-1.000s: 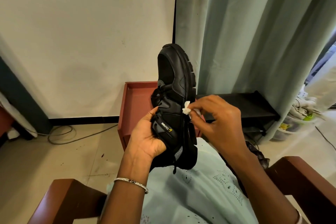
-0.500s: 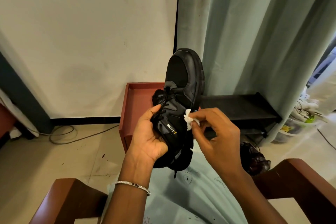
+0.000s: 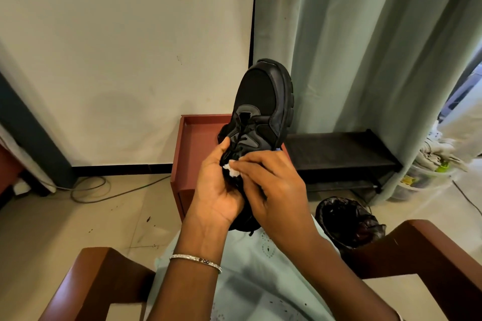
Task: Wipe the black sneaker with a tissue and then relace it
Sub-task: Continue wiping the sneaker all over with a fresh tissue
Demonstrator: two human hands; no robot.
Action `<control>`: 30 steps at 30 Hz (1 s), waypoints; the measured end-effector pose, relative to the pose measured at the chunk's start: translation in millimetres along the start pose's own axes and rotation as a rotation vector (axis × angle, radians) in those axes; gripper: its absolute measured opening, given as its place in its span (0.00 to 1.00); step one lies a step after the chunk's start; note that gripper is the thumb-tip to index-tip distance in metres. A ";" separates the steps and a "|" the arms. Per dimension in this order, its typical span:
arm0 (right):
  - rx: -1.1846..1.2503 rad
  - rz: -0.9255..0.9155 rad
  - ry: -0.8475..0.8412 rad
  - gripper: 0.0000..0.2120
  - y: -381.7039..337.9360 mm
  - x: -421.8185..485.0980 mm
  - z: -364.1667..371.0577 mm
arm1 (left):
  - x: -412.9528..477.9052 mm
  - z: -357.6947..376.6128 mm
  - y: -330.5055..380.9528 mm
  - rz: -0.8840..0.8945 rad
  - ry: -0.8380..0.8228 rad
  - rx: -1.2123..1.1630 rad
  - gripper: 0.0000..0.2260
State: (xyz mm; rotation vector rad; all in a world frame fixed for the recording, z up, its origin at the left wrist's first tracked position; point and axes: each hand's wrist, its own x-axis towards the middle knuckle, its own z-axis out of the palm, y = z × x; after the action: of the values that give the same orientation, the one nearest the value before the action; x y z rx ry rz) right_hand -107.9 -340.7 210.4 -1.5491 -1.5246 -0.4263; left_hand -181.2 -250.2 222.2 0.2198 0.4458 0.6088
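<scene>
the left hand (image 3: 219, 190) has its fingers (image 3: 224, 147) curled round the black shoe (image 3: 263, 101), toe up above them, and the right hand (image 3: 276, 190) pinches a white tissue (image 3: 233, 170) against it, so i think wiping is half done and the laces (image 3: 241, 133) come after.

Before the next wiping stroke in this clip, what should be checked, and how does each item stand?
1. Hold on the sneaker: the left hand grips its rear half, toe pointing up. Ok.
2. Tissue in place: the right hand pinches it against the sneaker near the tongue. Ok.
3. Tissue clean enough: it is crumpled and mostly hidden. Cannot tell.
4. State of the laces: black on black at the eyelets. Cannot tell.
5. Place for the used tissue: a bin with a black bag stands on the floor to the right. Ok.
</scene>
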 end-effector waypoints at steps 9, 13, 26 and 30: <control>-0.094 -0.037 -0.038 0.10 10.6 -36.5 -4.7 | 2.8 1.7 2.2 0.098 0.071 0.035 0.17; -0.066 -0.048 0.037 0.11 1.9 -13.7 -2.6 | -1.4 4.8 -5.0 0.043 0.044 0.070 0.21; -0.031 -0.044 -0.029 0.12 19.3 -47.8 -7.6 | 2.0 1.4 4.0 0.112 0.118 0.013 0.17; -0.003 -0.049 0.018 0.09 16.0 -30.7 -6.5 | -0.3 2.0 5.2 0.071 0.094 0.002 0.18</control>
State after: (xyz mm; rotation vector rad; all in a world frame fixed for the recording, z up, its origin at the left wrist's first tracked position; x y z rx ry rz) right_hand -96.5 -362.1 184.8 -1.5088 -1.5516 -0.4701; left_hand -183.1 -246.3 225.8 0.2103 0.5308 0.6902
